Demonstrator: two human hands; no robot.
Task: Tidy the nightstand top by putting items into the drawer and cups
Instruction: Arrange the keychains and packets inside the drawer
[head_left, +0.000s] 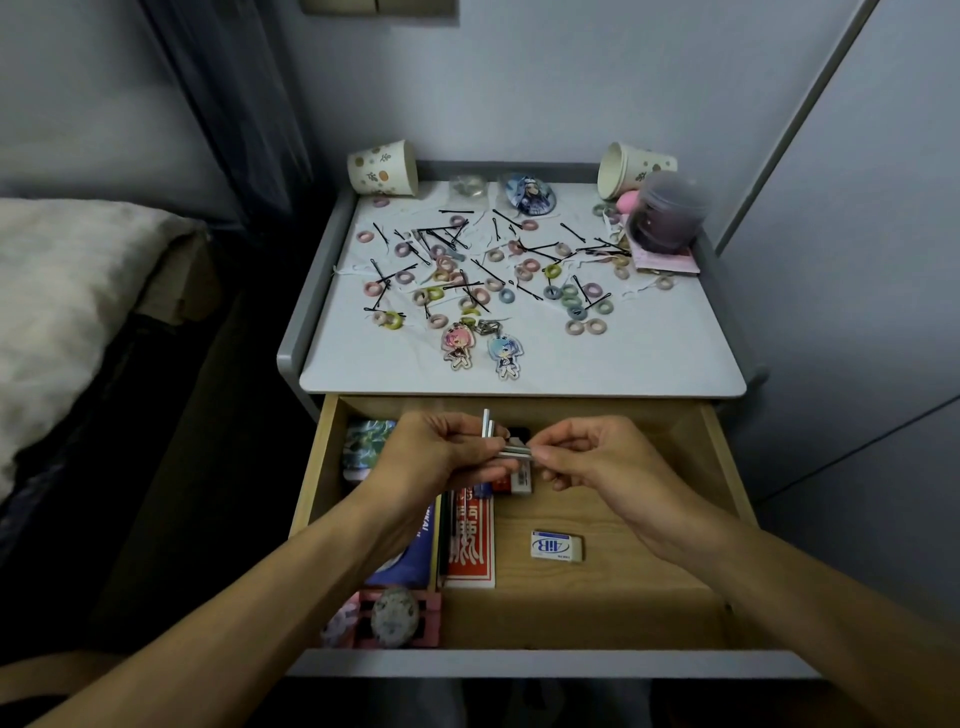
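Note:
Both my hands hover over the open wooden drawer (724, 467). My left hand (441, 452) grips a few thin silver sticks (511, 449), one pointing upward. My right hand (587, 457) pinches the right end of the same sticks. The white nightstand top (649, 353) is strewn with small pastel hair ties (576, 312), black bobby pins (454, 231) and two character keychains (483, 351). One patterned paper cup (384, 167) stands at the back left; another paper cup (631, 169) lies tipped at the back right.
Inside the drawer lie a red box (472, 545), a blue packet (410, 551), a white eraser (556, 545) and a pink item (395, 616). A purple lidded jar (667, 218) and an oval badge (530, 193) sit at the back. A bed (67, 291) lies left.

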